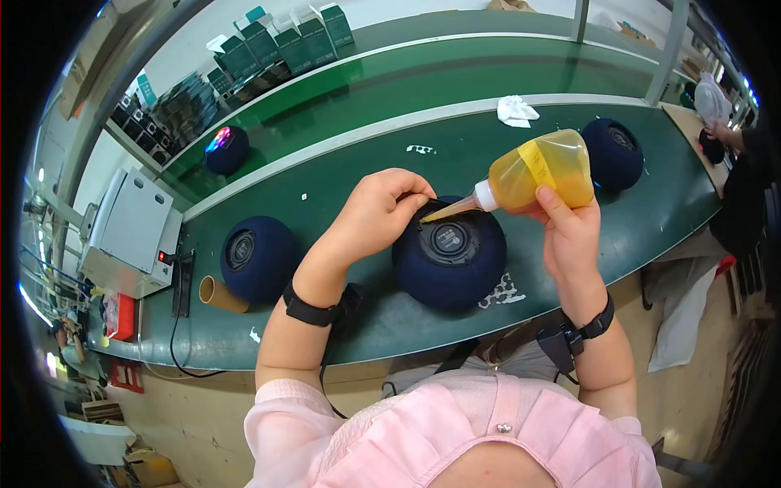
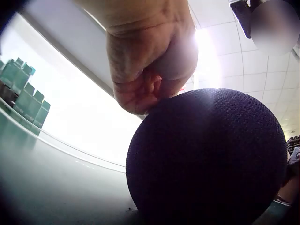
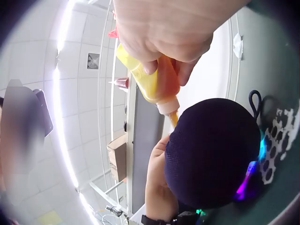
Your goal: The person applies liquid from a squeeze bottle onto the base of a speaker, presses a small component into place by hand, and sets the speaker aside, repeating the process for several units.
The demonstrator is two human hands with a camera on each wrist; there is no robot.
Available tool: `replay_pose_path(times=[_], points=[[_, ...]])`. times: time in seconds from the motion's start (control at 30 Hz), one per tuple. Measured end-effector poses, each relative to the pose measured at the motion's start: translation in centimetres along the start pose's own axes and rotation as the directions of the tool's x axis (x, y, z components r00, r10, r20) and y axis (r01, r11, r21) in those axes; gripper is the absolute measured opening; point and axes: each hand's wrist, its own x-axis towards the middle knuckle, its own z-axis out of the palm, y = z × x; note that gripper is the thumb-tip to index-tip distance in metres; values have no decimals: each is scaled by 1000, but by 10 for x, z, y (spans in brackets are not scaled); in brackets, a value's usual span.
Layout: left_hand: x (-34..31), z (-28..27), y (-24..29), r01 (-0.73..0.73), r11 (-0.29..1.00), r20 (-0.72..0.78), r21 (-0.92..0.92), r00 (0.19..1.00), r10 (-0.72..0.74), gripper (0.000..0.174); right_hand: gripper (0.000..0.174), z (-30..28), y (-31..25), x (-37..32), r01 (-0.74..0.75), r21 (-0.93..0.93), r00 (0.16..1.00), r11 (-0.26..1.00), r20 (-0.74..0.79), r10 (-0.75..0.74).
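Note:
A round navy fabric-covered speaker (image 1: 449, 276) sits base up on the green table, its dark recessed base (image 1: 450, 237) facing the head camera. My right hand (image 1: 569, 232) holds a clear squeeze bottle (image 1: 521, 175) of yellow liquid with a yellow band. The bottle tilts down, its tapered nozzle (image 1: 449, 211) reaching to the far left edge of the base. Close by the nozzle tip, my left hand (image 1: 378, 213) pinches a thin black strip (image 1: 439, 201) at the base's rim. In the left wrist view, the curled left fingers (image 2: 136, 101) are right at the speaker's top, hiding the strip.
More round speakers stand at left (image 1: 259, 259), right (image 1: 612, 154) and, with coloured lights lit, far left (image 1: 226, 150). A cardboard tube (image 1: 222, 294), a grey metal box (image 1: 130, 232) and a crumpled white tissue (image 1: 517, 111) are around. Green boxes (image 1: 285, 45) line the back.

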Motion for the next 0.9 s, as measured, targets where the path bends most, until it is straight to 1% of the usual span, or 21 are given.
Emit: replay_pose_path(times=[0.07,0.2,0.27,0.3,0.37,0.4,0.47,0.5,0.57,0.6,0.63,0.67,0.7,0.73,0.77,0.8,0.83,0.87,0.9], points=[[0,1,-2,-9,1000,-2,-12,1000,9,8,34,3,-3,1,36,-61,999,997,1,-36],[0,0,-1,6,1000,4,-18,1000,-6,8,35,3,-5,-1,50,-69,999,996,5,-49],[0,1,-3,-50,999,-9,7,999,50,8,47,0,-9,-3,4,-38,1000,999,26,-3],[0,1,-3,-52,999,-12,5,999,52,8,47,0,-12,-3,5,-40,1000,999,28,-4],[1,3,-1,-77,997,31,-8,997,77,11,46,1,-20,-1,147,-130,984,981,122,-131],[1,3,-2,-78,997,30,-15,996,79,11,46,2,-26,0,146,-137,984,980,122,-130],[3,1,-5,-84,997,53,-1,995,84,15,45,7,-41,7,191,-200,954,961,270,-134],[4,0,-3,-88,996,50,-7,995,89,15,45,10,-49,10,195,-207,953,959,272,-135],[5,-5,4,57,983,55,-174,997,-48,16,40,16,-66,15,340,-369,886,865,433,-164],[7,-6,3,55,970,79,-237,996,-37,17,40,20,-73,17,342,-369,884,864,438,-163],[8,-6,3,53,970,74,-237,997,-37,17,37,25,-79,18,383,-412,862,827,482,-158],[11,-5,3,38,976,120,-213,993,-12,18,33,29,-83,19,423,-450,838,786,525,-150],[12,-3,4,21,981,167,-191,986,12,19,33,32,-83,19,425,-450,837,785,527,-152],[12,-2,5,-70,992,152,-107,985,86,23,30,35,-83,19,452,-460,813,764,565,-141],[12,-2,7,-73,992,151,-107,985,88,23,27,38,-84,20,479,-468,788,742,601,-130],[13,-1,10,-120,993,116,3,986,119,21,27,40,-86,21,481,-469,788,741,602,-131],[14,0,12,-161,981,85,113,985,151,20,27,42,-88,22,534,-495,761,685,635,-133],[15,2,12,-161,980,84,113,985,152,20,27,44,-89,23,583,-517,733,627,668,-132],[16,4,12,-224,951,72,212,974,213,21,27,46,-89,24,584,-515,732,627,669,-131]])
